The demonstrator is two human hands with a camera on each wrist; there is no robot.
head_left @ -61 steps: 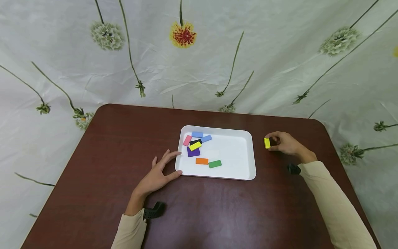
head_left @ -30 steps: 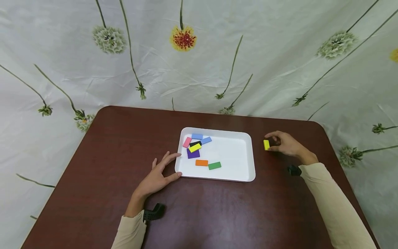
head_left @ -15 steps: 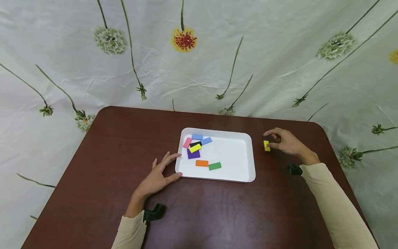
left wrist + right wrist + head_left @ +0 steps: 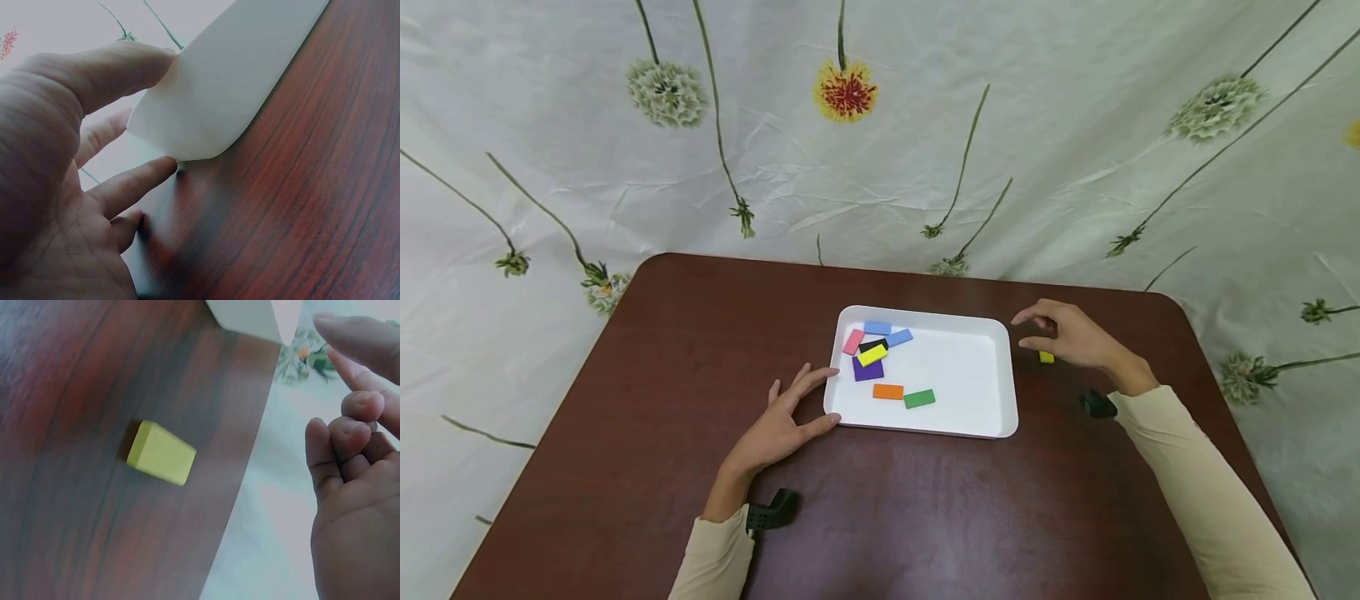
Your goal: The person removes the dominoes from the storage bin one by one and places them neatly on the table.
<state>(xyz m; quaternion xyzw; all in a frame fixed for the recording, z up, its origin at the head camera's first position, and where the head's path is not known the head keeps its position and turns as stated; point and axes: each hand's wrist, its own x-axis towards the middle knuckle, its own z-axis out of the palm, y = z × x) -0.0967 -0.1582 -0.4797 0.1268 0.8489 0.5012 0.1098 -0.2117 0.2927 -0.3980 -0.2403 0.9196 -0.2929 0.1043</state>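
At left we see the left hand [image 4: 771, 437], released, its extended fingers touching the left end of the white tray [image 4: 970, 375]; inside lie a pink block [image 4: 853, 342], a purple block [image 4: 868, 372], a black block [image 4: 873, 342], a yellow block [image 4: 872, 356] overlapping those last two, two blue blocks [image 4: 877, 328], an orange block [image 4: 887, 391] and a green block [image 4: 919, 398]; right of the tray we find a second yellow block [image 4: 1047, 357] on the table [image 4: 662, 375], partly hidden by the right hand [image 4: 1082, 337], which is released, thumb and index finger apart
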